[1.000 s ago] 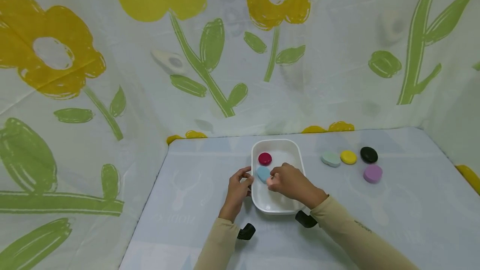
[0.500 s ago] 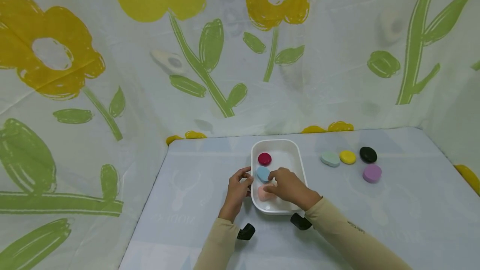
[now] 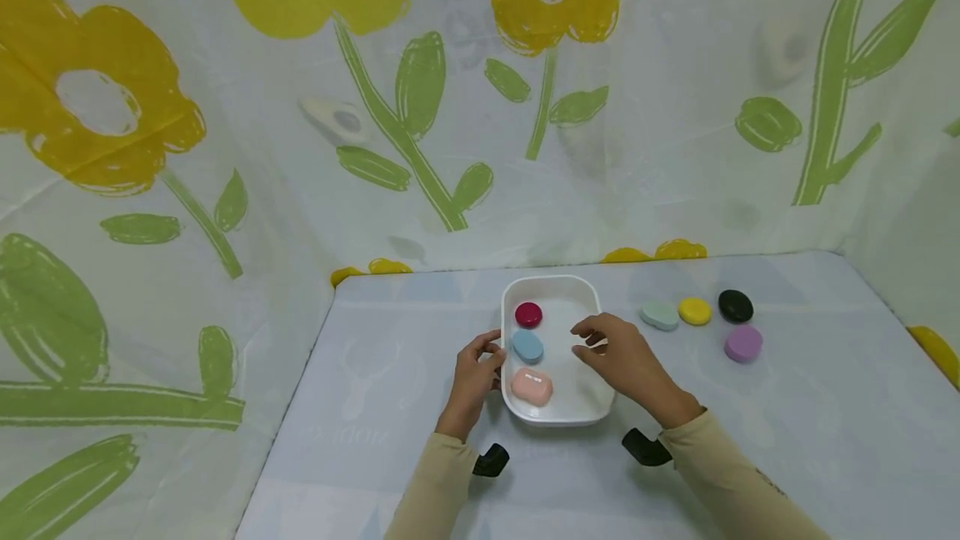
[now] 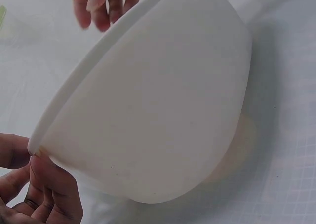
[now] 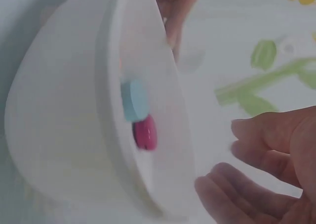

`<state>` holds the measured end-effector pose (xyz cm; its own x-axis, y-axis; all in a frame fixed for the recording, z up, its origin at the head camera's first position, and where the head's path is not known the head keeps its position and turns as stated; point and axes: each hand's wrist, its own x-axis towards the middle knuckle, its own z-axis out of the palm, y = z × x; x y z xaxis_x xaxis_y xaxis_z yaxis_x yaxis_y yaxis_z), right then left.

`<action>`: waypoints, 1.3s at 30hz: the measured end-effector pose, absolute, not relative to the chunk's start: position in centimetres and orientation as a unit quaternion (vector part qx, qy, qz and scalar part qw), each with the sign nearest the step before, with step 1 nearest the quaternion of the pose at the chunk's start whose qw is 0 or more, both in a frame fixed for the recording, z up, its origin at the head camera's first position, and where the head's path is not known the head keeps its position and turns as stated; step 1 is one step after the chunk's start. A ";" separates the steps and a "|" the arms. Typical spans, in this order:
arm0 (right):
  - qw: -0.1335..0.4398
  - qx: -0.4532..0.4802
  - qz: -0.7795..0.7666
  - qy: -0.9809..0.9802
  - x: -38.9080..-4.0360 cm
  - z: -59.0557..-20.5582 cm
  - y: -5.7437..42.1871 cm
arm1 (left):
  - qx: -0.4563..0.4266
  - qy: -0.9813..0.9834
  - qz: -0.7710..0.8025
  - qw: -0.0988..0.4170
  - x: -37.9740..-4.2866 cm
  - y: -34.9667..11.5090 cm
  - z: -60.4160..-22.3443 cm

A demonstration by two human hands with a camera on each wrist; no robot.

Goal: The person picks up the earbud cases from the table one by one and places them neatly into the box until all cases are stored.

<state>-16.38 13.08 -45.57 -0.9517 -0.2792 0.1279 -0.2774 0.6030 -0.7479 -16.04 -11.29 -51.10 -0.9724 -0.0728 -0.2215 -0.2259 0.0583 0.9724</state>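
A white plastic tub [image 3: 558, 419] with rounded corners sits on the table. My left hand [image 3: 474, 377] is at its left side; the left wrist view has thumb and fingers [image 4: 54, 189] pinching the rim. Along the left side inside lie a dark red round piece [image 3: 528, 315], a light blue oval piece [image 3: 528, 346] and a pink rounded soap-like piece [image 3: 532, 387]. Over the right part of the tub my right hand [image 3: 626, 361] hovers, fingers loosely bent and apart, holding nothing. The right wrist view shows a gap between thumb and fingers.
Right of the tub lie a pale green piece [image 3: 660, 315], a yellow disc [image 3: 695, 312], a black oval piece [image 3: 736, 306] and a purple round piece [image 3: 743, 343]. A flower-printed cloth wall [image 3: 540, 215] stands behind the pale table [image 3: 375, 407].
My right hand has let go of the pink piece, which now lies at the tub's near left corner, and has moved right and up. My left hand stays at the rim.
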 end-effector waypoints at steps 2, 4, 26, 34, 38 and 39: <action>-0.011 -0.143 -0.421 0.896 -16.4 -45.6 14.1 | -0.105 0.725 0.678 0.058 -16.1 -11.3 -51.0; -0.020 -0.129 -0.417 0.899 -16.5 -45.9 15.2 | -0.106 0.724 0.679 0.058 -16.1 -11.3 -51.0; -0.053 -0.044 -0.399 0.914 -16.0 -50.2 23.2 | -0.099 0.719 0.687 0.051 -16.2 -11.3 -51.4; -0.075 -0.024 -0.402 0.912 -16.8 -51.4 23.9 | -0.097 0.715 0.690 0.053 -15.9 -11.2 -51.3; -0.090 -0.024 -0.400 0.912 -17.3 -51.8 24.1 | -0.099 0.715 0.690 0.053 -15.9 -11.1 -51.2; -0.094 -0.025 -0.400 0.911 -17.4 -51.9 24.1 | -0.099 0.715 0.690 0.054 -15.9 -11.1 -51.2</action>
